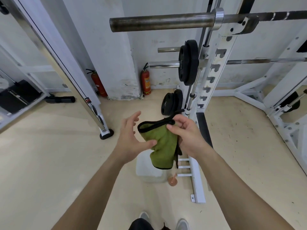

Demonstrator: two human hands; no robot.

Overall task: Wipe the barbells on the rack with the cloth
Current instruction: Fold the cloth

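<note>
A green cloth [163,146] with black edging hangs in front of me at waist height. My right hand [187,135] pinches its top edge between thumb and fingers. My left hand [131,138] is beside the cloth with fingers spread, its thumb touching the cloth's left side. High up, a dull grey barbell [159,22] lies across the white rack [216,67], its sleeve pointing left. Lower on the rack a shiny barbell [164,64] carries a black plate [188,62].
More black plates [171,103] lean at the rack's foot. A translucent plastic jug [149,173] and an orange cap [172,180] sit on the beige floor below my hands. Two red fire extinguishers [145,82] stand by the wall. Another white frame [54,52] slants at left.
</note>
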